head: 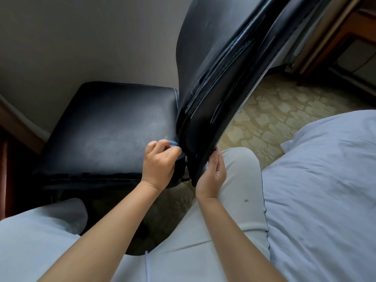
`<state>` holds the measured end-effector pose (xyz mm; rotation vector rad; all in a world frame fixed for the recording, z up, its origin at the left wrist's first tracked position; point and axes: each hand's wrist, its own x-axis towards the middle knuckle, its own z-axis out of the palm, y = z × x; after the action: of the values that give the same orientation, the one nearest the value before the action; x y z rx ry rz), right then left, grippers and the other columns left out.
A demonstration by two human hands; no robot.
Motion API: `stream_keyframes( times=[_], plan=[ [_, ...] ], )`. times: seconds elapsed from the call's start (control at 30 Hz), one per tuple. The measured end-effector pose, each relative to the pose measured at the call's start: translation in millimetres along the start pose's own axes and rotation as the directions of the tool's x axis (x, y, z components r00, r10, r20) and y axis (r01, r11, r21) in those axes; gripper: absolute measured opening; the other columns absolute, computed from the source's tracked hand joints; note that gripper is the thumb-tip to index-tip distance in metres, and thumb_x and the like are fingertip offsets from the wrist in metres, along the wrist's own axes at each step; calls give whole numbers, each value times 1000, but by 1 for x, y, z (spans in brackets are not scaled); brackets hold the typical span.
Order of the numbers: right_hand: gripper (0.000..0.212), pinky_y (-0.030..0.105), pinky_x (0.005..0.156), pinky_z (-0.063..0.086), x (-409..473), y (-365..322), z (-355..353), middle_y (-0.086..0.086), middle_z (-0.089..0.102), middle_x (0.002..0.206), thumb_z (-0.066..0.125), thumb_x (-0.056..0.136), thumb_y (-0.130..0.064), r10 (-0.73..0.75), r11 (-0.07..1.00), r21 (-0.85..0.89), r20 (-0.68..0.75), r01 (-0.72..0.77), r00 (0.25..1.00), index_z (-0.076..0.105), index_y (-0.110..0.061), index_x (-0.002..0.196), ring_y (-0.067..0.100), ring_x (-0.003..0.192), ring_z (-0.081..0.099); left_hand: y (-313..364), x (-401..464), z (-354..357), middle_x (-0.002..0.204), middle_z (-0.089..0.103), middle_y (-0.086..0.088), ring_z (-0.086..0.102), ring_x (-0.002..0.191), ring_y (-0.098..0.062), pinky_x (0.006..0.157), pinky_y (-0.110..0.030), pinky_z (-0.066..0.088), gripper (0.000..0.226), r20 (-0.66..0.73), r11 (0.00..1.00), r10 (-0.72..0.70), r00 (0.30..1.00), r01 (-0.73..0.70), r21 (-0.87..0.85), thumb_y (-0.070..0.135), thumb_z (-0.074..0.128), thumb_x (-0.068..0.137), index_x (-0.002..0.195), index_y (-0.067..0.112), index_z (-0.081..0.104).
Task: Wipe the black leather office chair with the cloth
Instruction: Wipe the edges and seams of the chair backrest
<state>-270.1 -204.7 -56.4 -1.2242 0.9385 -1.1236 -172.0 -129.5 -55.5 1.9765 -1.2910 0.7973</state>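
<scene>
Chair (105, 127): black leather office chair, seat cushion flat and facing up, set against the wall; its surface shows a dull greyish haze. Backrest (205, 58): rises from the rear edge of the seat, seen edge-on, its long axis running up and to the right; worn strips show along its side.

Cloth (174, 143): blue, only a small bunched part visible, tucked at the crease where seat meets backrest.

Left hand (159, 161): fingers curled round the cloth, pressing it into that crease at the near corner of the seat. It is the hand nearer the work; the seat lies to its left, the backrest directly to its right.

Right hand (213, 171): clasping the lower edge of the backrest, thumb side toward the leather, apparently steadying it.

Judgement: the step in hand looks like the seam; a stroke along it would run away from the person, following the rear edge of the seat. Much of the seat looks unwiped.

Person: seated, pale trousers (203, 241), both forearms bare.

Bed (325, 180): white bedding, just beside the person's right leg.

Floor (274, 110): patterned carpet beyond the backrest.

Wall (81, 37): plain grey, wooden skirting at the left.
</scene>
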Motion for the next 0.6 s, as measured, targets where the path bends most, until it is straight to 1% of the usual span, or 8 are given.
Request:
stream_keyframes(
  times=[0.03, 0.1, 0.17, 0.3, 0.37, 0.43, 0.5, 0.6],
  plan=[
    [38, 20, 100, 42, -1, 0, 0, 1, 60, 123, 43, 97, -32, 6, 1000, -10, 1, -6, 1000, 59, -15, 127, 10, 120, 52, 0, 0, -6, 74, 63, -4, 48, 87, -16, 76, -32, 36, 9, -20, 1000, -16, 1000, 16, -14, 0, 72, 74, 79, 7, 71],
    [42, 27, 103, 42, -3, 0, 1, 1, 61, 123, 44, 92, -39, 13, 1000, -5, -10, -13, 1000, 61, -18, 124, 11, 119, 53, 4, -4, -17, 77, 63, -6, 49, 89, -16, 77, -35, 38, 8, -50, 995, -62, 997, 58, -78, 3, 69, 77, 84, 6, 72],
    [46, 32, 105, 42, -4, 1, 2, 1, 61, 123, 43, 87, -45, 25, 1000, 15, -19, -25, 1000, 62, -20, 121, 12, 120, 53, 17, -8, -23, 78, 61, -6, 49, 89, -15, 76, -37, 42, 15, -70, 983, -118, 991, 106, -151, 0, 74, 71, 84, 6, 72],
    [61, 42, 103, 43, -6, 2, 2, 7, 62, 121, 44, 82, -57, 12, 999, 33, -5, -12, 1000, 63, -14, 121, 20, 119, 54, 41, 0, -17, 80, 61, -6, 50, 88, -16, 77, -36, 44, 25, -58, 955, -181, 982, 162, -248, -4, 79, 63, 85, 7, 72],
    [61, 47, 101, 45, -7, 1, 0, 9, 64, 120, 45, 82, -55, 15, 998, 67, 3, -15, 1000, 63, -11, 120, 24, 117, 57, 41, 5, -10, 77, 62, -4, 50, 87, -15, 76, -33, 41, 25, -61, 954, -194, 979, 174, -242, -5, 80, 62, 82, 8, 72],
    [62, 45, 101, 45, -9, -1, 0, 8, 64, 120, 45, 81, -56, 29, 998, 63, -5, -29, 1000, 64, -12, 120, 22, 117, 57, 39, 6, -5, 74, 62, -1, 51, 85, -13, 74, -31, 37, 25, -71, 962, -188, 980, 169, -213, -4, 79, 63, 80, 11, 69],
    [63, 43, 102, 44, -11, -1, 2, 6, 64, 119, 43, 80, -58, 35, 999, 33, -15, -35, 999, 63, -15, 122, 19, 117, 56, 42, 4, 1, 69, 61, 2, 53, 83, -14, 70, -31, 36, 30, -118, 970, -183, 976, 159, -184, -5, 78, 65, 80, 16, 62],
    [62, 46, 102, 42, -11, 0, 4, 8, 63, 119, 42, 81, -58, 41, 999, 18, -22, -40, 999, 63, -15, 122, 21, 117, 55, 51, 2, 11, 62, 59, 2, 54, 82, -15, 66, -32, 35, 39, -192, 980, -171, 966, 146, -137, -7, 75, 65, 79, 19, 49]
  ],
)
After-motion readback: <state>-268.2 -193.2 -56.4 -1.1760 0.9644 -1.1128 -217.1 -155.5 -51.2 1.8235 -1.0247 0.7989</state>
